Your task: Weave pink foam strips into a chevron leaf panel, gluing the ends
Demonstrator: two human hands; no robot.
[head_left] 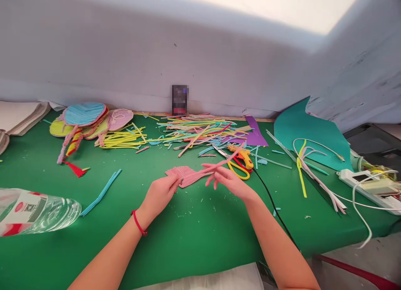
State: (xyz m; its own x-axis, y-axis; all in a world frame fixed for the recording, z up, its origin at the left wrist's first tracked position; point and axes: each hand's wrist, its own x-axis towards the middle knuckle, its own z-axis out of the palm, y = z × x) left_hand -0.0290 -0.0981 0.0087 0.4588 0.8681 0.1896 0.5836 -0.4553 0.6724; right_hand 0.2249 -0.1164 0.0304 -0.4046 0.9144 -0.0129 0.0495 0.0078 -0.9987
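A flat pink fan-shaped piece made of pipe cleaners [188, 179] is held over the green table, with long pink strips [234, 153] running from it toward the upper right. My left hand [161, 194] pinches its near left edge between thumb and fingers. Loosely bent around the strips is my right hand [232, 181], some fingertips spread below them; how firmly it grips is hard to see. Just beyond the right hand lie scissors with yellow handles [238, 171] and a yellow glue gun [244, 156].
A pile of coloured pipe cleaners [200, 129] lies along the wall beside purple paper [257, 133]. Finished fans [84, 114] are stacked at the back left. A water bottle [37, 213] lies left; blue strips [102, 192] rest nearby. A power strip [360, 181] and cables are right.
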